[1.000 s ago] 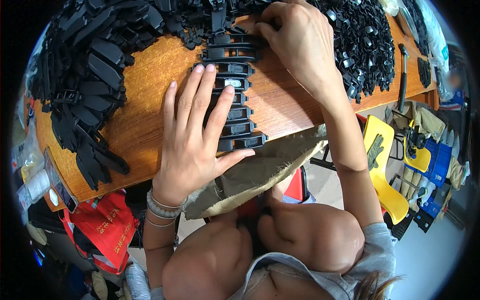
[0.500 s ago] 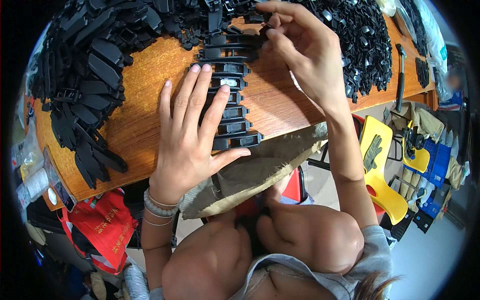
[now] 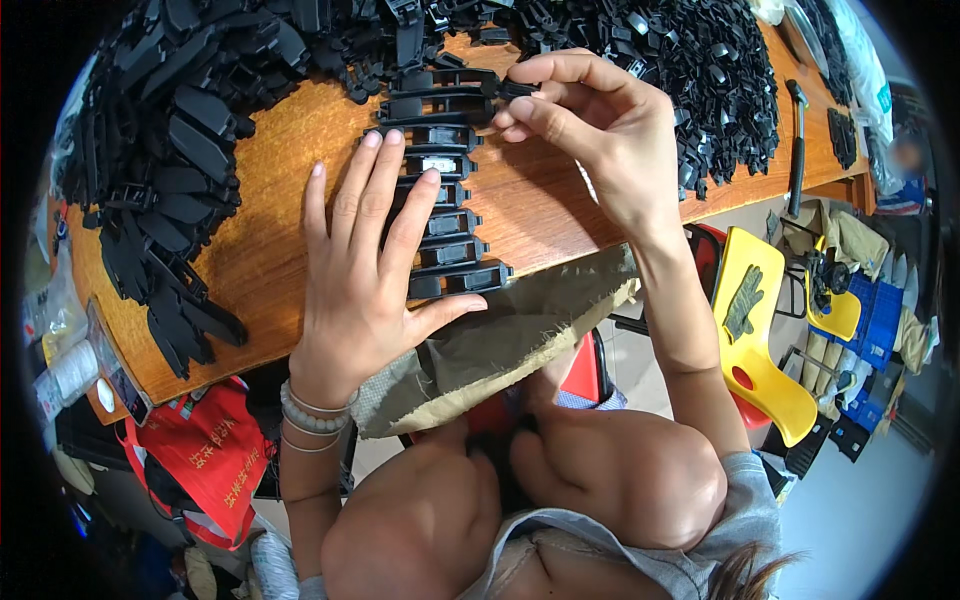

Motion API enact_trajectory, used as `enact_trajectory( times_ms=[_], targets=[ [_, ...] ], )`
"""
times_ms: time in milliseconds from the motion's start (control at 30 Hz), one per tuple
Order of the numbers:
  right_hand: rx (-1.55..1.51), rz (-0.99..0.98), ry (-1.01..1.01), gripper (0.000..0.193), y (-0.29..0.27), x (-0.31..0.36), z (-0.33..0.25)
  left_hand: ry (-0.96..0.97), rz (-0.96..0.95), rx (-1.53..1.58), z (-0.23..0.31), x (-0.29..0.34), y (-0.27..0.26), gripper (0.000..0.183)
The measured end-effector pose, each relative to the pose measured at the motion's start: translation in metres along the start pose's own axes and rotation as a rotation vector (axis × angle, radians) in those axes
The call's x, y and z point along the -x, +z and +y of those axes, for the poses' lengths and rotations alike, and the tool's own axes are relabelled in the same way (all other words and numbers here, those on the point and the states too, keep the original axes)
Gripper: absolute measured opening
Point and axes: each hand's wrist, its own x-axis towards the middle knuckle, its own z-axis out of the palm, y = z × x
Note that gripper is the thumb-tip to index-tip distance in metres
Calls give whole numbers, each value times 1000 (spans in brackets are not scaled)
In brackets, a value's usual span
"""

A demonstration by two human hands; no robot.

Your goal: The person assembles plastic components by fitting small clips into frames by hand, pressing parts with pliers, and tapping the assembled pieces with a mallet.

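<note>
A row of black plastic parts [image 3: 450,222] runs toward me along the wooden table [image 3: 285,150], side by side; one carries a small white label. My left hand [image 3: 350,275] lies spread over the left ends of these parts, fingers stretched, thumb beside the nearest one. My right hand [image 3: 630,150] pinches a small black plastic piece [image 3: 517,89] between thumb and fingers. That piece is at the right end of the upper, longer frame-like black parts [image 3: 440,106]; whether it is seated in one cannot be told.
Long black plastic pieces [image 3: 205,140] are heaped at the left, small black pieces [image 3: 720,110] at the right. A black-handled hammer [image 3: 797,150] lies near the right edge. Brown cloth [image 3: 500,345] hangs below the table edge. A yellow chair [image 3: 755,340] holds a dark glove [image 3: 743,300].
My right hand has come down toward the row, bringing the small black piece to the upper part's right end. My left hand and the row have shifted slightly left in view.
</note>
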Motion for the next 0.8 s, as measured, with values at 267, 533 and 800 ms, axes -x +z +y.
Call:
enact_trajectory(
  times_ms=[267,533,800],
  targets=[
    [421,49,-256,13,9,-20,14,47,-59,-14,3,-15,-9,104],
    [594,-35,-207,12,6,-19,11,62,-66,43,-2,-22,-3,103],
    [617,-155,-212,9,11,-38,-3,40,-60,45,-4,-18,-6,99]
  ],
)
